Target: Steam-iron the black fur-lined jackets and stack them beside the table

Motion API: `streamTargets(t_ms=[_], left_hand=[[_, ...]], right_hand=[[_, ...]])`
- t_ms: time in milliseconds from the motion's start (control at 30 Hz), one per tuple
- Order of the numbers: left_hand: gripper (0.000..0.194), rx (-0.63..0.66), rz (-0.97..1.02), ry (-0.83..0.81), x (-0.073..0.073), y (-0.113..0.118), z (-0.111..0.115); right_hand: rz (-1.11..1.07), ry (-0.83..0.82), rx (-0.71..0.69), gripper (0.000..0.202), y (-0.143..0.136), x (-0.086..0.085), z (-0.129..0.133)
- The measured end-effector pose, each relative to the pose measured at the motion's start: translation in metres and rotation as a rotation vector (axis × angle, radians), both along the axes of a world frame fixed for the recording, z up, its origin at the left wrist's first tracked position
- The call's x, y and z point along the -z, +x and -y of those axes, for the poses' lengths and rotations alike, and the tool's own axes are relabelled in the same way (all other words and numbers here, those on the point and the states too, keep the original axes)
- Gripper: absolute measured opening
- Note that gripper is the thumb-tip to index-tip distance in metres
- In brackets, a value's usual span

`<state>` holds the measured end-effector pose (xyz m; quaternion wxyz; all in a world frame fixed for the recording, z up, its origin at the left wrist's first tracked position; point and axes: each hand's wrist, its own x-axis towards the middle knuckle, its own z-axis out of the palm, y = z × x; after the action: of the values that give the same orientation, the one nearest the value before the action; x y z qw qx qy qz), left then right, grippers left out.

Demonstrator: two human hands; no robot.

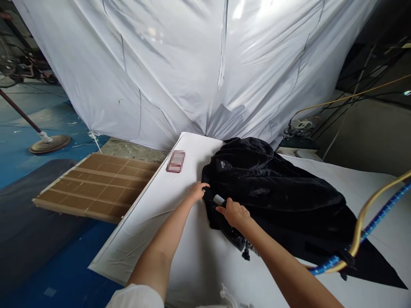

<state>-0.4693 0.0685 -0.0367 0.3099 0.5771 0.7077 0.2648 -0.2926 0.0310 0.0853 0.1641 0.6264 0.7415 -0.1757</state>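
The left hand is resting its fingertips on the left edge of the coat; I cannot tell whether they are pinching it. The right hand, apart from the left, is gripping a light tool over the cloth. The coat is lying on the white table, its label showing. If the left fingers are bearing too lightly, the tool could be dragging the cloth into creases. Farther right, the blue hose is arching across the view and could be catching the coat if pulled.
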Motion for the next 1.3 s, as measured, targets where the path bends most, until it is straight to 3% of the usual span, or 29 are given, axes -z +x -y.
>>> streamTargets(t_ms=[167, 333, 533, 633, 767, 900, 1067, 1300], left_hand=[[0.056, -0.106, 0.102, 0.031, 0.006, -0.001, -0.009], [0.048, -0.293, 0.130, 0.049, -0.003, 0.005, -0.003], [0.007, -0.487, 0.098, -0.001, 0.001, 0.018, 0.057], [0.008, -0.558, 0.154, 0.012, 0.003, 0.019, 0.087], [0.004, -0.681, 0.189, 0.095, -0.007, 0.012, 0.107], [0.004, -0.725, 0.171, 0.147, -0.021, 0.009, 0.113], [0.002, -0.737, 0.178, 0.190, -0.032, 0.012, 0.120], [0.004, -0.753, 0.180, 0.193, -0.042, 0.015, 0.131]], right_hand=[[-0.015, 0.040, 0.081, 0.052, -0.017, 0.005, -0.014], [-0.033, 0.085, 0.124, 0.055, -0.029, 0.010, -0.031], [-0.031, 0.075, 0.123, 0.060, -0.038, 0.015, -0.048], [-0.015, 0.057, 0.051, 0.061, -0.039, 0.016, -0.053], [-0.009, 0.037, -0.063, 0.062, -0.040, 0.016, -0.054], [-0.031, 0.054, -0.113, 0.064, -0.046, 0.016, -0.055], [-0.041, 0.052, 0.043, 0.067, -0.052, 0.015, -0.060], [-0.040, 0.048, 0.089, 0.068, -0.027, 0.014, -0.053]])
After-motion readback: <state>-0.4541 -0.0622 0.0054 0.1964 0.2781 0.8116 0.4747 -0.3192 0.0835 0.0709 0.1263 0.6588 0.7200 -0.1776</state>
